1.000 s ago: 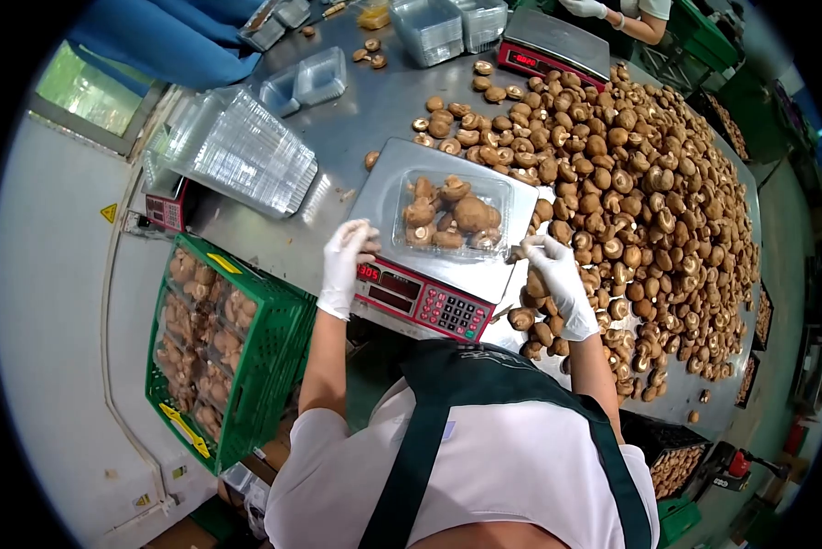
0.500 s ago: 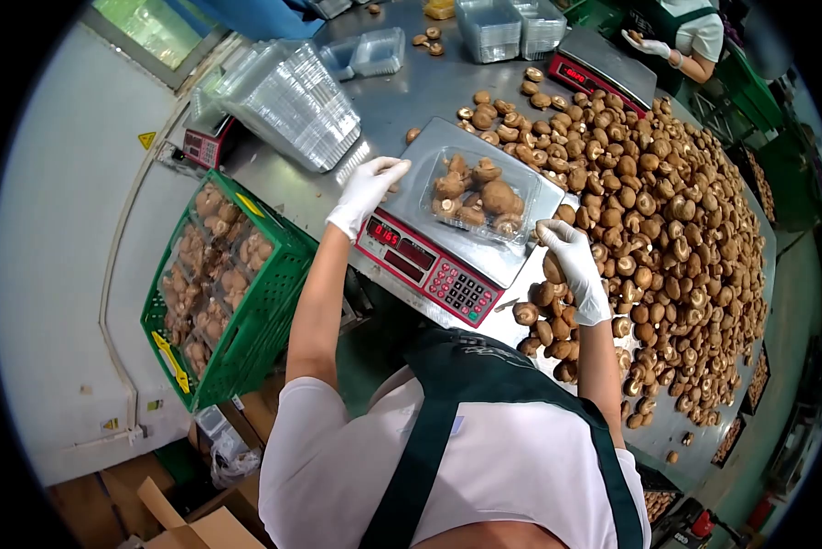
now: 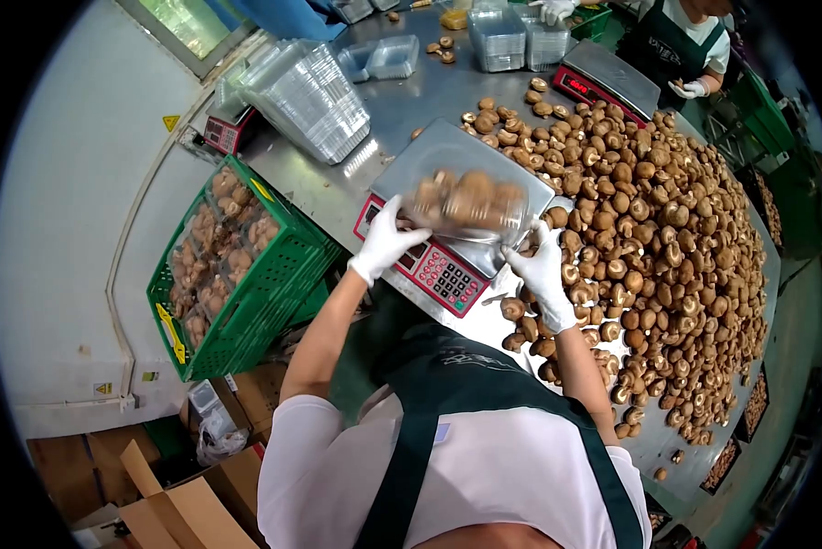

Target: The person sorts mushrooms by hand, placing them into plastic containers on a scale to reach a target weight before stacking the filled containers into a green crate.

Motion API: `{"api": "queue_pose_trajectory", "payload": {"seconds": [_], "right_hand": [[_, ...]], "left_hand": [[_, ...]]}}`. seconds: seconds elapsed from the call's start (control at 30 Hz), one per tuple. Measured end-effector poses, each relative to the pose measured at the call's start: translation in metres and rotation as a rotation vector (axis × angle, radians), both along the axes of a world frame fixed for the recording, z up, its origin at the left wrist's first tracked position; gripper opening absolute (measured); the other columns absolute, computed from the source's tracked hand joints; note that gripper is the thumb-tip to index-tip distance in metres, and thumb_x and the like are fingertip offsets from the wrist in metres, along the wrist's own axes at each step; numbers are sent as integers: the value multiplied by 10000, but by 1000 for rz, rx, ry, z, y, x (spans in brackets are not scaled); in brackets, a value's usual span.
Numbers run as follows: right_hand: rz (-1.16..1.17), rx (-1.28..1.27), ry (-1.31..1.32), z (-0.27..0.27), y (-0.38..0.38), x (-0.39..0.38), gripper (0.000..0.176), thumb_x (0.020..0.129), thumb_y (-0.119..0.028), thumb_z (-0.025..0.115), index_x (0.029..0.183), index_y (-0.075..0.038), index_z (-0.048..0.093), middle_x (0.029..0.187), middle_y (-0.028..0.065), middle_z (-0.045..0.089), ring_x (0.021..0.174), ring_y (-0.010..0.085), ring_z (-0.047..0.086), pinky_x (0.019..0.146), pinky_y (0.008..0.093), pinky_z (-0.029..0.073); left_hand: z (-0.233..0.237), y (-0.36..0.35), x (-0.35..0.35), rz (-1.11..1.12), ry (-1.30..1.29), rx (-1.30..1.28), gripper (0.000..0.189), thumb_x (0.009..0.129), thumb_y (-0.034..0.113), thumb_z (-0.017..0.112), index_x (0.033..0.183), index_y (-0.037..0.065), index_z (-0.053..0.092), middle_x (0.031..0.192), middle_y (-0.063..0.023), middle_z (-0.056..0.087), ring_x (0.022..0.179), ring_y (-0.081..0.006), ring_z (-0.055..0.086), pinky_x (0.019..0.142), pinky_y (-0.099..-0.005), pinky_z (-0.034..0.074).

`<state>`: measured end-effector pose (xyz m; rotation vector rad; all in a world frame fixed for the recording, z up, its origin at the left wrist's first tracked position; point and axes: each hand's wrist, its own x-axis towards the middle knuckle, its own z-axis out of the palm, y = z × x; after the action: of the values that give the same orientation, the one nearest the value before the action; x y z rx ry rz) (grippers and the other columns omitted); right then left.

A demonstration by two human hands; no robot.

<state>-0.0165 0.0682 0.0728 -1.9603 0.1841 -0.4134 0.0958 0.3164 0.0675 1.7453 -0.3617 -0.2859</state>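
A clear plastic tray (image 3: 470, 234) of brown mushrooms (image 3: 473, 194), slightly blurred, is held over the metal platform of a red scale (image 3: 452, 142). My left hand (image 3: 388, 242), in a white glove, grips its left front corner, fingers partly overlapping the scale's display panel. At the right front corner, my gloved right hand (image 3: 539, 273) pinches the rim between thumb and fingers. The scale's keypad (image 3: 443, 278) shows below the tray. Loose mushrooms lie just beside my right hand.
A large mushroom heap (image 3: 658, 238) covers the right side of the table. Stacked empty trays (image 3: 310, 105) stand at back left, above a green crate (image 3: 255, 265) of packed mushrooms. A second scale (image 3: 612, 78) sits at the back, near a co-worker (image 3: 676, 46). Cardboard boxes (image 3: 191, 503) lie lower left.
My left hand has come down and right onto the tray's corner. My right hand has moved slightly left and down to the tray's other corner. The tray has shifted and turned on the scale.
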Motion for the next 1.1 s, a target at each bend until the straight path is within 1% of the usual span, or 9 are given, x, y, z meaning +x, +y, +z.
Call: {"api": "queue_pose_trajectory", "payload": {"seconds": [0.4,0.47,0.53,0.67,0.73,0.87,0.93,0.97,1.1], "right_hand": [[110,-281,-613,4,32,1,327,632,-11,748,848,-36,505,1065,190,634,572,134,515,467,225,400],[141,-325,-538,3,42,4,386,642,-49,788,915,-7,519,1120,213,604,930,268,642,738,286,514],[95,-276,-563,13,60,15,316,653,-20,752,840,-39,499,1068,178,636,542,93,463,456,213,375],[131,107,-50,5,92,22,262,722,-35,693,945,-23,556,903,72,637,650,118,557,588,243,464],[480,335,103,-42,95,19,363,776,-146,697,1083,-13,556,1002,79,626,869,151,592,751,272,486],[641,154,571,-6,167,47,424,734,-109,757,1106,-28,568,1017,62,624,888,152,605,754,299,518],[589,582,388,-1,209,54,296,761,-88,733,1008,-6,594,868,51,627,732,113,609,602,254,506],[777,80,457,-7,208,72,394,784,-116,714,1133,-11,563,811,71,653,754,114,617,628,244,500],[784,165,515,-9,252,98,229,823,-56,655,1049,-54,616,603,-38,472,452,23,451,416,193,358]], "left_hand": [[20,45,-51,202,-947,181,292,727,-25,654,938,27,460,1191,-194,545,1073,-309,555,908,-360,455],[18,57,-43,190,-938,122,351,704,-40,672,988,29,477,1224,-187,520,1090,-291,543,926,-359,445],[29,66,-38,221,-826,96,424,719,-35,673,1093,15,481,1265,-177,483,1129,-268,514,959,-361,423],[23,95,-17,3,37,-548,543,832,154,622,1307,10,402,1314,-140,454,1251,-252,395,1052,-361,324],[30,108,-17,-89,-442,-211,543,856,267,588,1311,22,420,1341,-122,441,1284,-242,353,1092,-368,251],[-41,135,-18,-262,9,-769,705,686,240,767,1282,35,450,1247,-64,514,1155,-202,465,1021,-329,308],[-14,159,-23,16,192,-1005,464,784,256,687,1156,30,526,1103,-50,572,1037,-163,517,930,-323,400],[-3,174,-22,172,238,-1044,429,800,269,670,1130,32,533,1068,-47,576,1015,-156,526,917,-316,411],[-11,277,-21,659,244,-810,279,872,277,593,1007,33,591,945,-28,599,864,-121,560,814,-286,460]]}}
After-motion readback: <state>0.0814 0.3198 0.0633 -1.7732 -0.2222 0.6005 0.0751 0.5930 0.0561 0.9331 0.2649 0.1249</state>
